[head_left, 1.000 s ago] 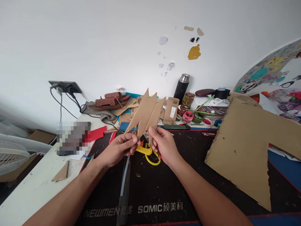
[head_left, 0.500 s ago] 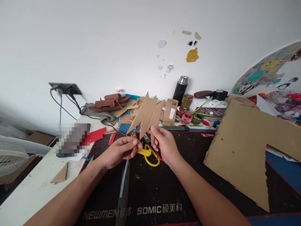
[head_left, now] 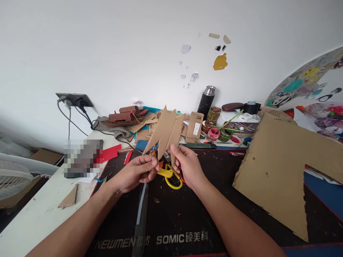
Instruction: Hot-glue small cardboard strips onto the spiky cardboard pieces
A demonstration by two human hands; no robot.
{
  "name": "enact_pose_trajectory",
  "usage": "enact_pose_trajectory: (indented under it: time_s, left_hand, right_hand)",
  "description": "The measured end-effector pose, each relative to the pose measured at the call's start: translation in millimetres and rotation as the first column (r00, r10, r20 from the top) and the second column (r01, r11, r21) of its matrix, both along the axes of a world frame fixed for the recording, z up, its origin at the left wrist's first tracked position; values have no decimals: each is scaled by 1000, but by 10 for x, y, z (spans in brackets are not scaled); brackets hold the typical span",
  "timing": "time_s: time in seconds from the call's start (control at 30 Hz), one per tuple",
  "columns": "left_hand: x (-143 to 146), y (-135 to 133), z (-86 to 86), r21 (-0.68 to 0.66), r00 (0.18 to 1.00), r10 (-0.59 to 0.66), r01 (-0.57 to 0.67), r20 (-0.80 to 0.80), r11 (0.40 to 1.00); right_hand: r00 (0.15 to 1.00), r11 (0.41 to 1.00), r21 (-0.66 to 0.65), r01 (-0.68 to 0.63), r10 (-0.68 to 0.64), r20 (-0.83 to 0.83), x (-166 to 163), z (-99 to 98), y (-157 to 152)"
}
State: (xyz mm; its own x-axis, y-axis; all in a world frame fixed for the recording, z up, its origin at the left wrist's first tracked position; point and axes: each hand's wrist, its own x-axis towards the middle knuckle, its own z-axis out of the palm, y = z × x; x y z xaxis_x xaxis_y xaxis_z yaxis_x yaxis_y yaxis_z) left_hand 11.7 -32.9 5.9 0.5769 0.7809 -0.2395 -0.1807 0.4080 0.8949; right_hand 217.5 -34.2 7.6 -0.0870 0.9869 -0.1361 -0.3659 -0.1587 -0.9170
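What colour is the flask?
The flask is black with a silver top; it shows in the head view, the only one.

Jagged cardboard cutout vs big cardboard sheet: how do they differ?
Size: the jagged cutout is much smaller than the big sheet. State: the right hand grips the cutout; the sheet rests unheld. Outline: the cutout has several long points; the sheet has a broad notch. Both are brown cardboard.

"NEWMEN" and "SOMIC 硕美科" in pale lettering on the black mat [head_left: 171, 210]
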Motion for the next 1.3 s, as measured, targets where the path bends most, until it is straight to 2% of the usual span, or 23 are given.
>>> enact_pose_trajectory:
  time_s: [0.1,0.2,0.3,0.43,0.5,0.57,0.8,1.1,1.17,1.3]
  left_hand:
    - [-22,29,7,7,999,22,-22,-40,1000]
    - [-64,89,13,73,984,178,-176,-18,982]
    - [-142,181,13,156,931,361,-364,48,918]
    - [-298,329,-12,186,833,545,-553,97,812]
    - [-378,395,-36,201,781,616,-623,103,756]
    - [-442,446,-65,199,752,652,-657,98,727]
    - [-482,498,-122,205,745,664,-661,68,722]
    - [-388,390,-62,312,816,578,-544,-20,779]
    - [-378,378,-62,365,800,598,-542,-51,757]
    - [-363,375,-89,566,754,652,-507,-73,650]
  right_hand:
    - [1000,1000,-16,25,-25,-13,25,26,21]
    - [998,998,-37,54,-55,-26,57,41,50]
    - [998,997,-53,53,-55,-22,76,39,70]
    - [999,998,-49,48,-50,-23,82,30,76]
    - [998,998,-44,54,-55,-26,89,31,79]
    - [998,997,-41,63,-64,-27,101,33,86]
    - [998,997,-43,56,-58,-33,120,43,100]
    - [1000,997,-82,-16,14,-25,100,53,64]
    - [999,996,-88,-33,32,-15,94,47,57]
    - [998,994,-86,-70,70,-4,76,28,47]
